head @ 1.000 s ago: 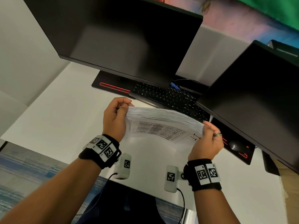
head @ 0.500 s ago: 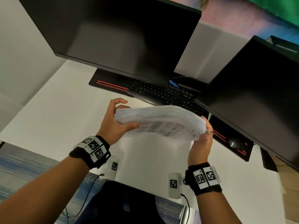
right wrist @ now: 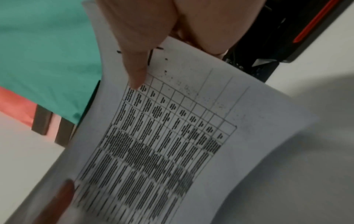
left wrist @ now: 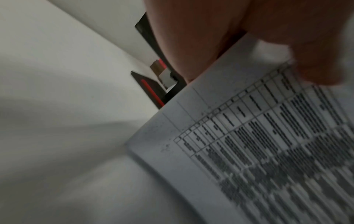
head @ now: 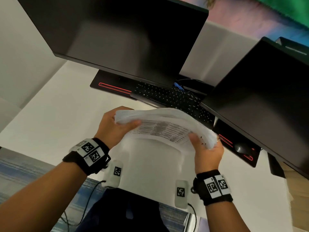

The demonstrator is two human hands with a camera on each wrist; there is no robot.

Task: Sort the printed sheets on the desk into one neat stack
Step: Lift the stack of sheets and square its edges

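**Two hands hold a bowed stack of printed sheets above a white desk**

At the far left, a white desk [head: 50, 114] stretches back to a pale wall. On the left wrist sits a black band [head: 87, 154] with square black-and-white markers.

The left hand [head: 113, 126] grasps the left end of the stack of sheets [head: 167, 121]. Its thumb lies across the near face of the paper and its fingers curl round the far edge, so the hand is clenched on the stack. In the left wrist view the thumb [left wrist: 316, 60] presses on the printed page, though the picture is blurred.

The stack is held in the air over the desk, just in front of the person, its middle arched upward and its right end drooping lower than its left. The facing page carries a printed table with dense rows of text; the words are too blurred to read.

Behind the stack lies a black keyboard [head: 167, 96] on a dark mat with red edging [head: 113, 87], under a large dark monitor [head: 117, 36].

The right hand [head: 207, 153] grips the right end of the stack, thumb on the near face and fingers wrapped behind. A ring shows on one finger.

Further right stands a second dark monitor [head: 267, 97], with a mouse [head: 240, 148] beneath it on the mat.
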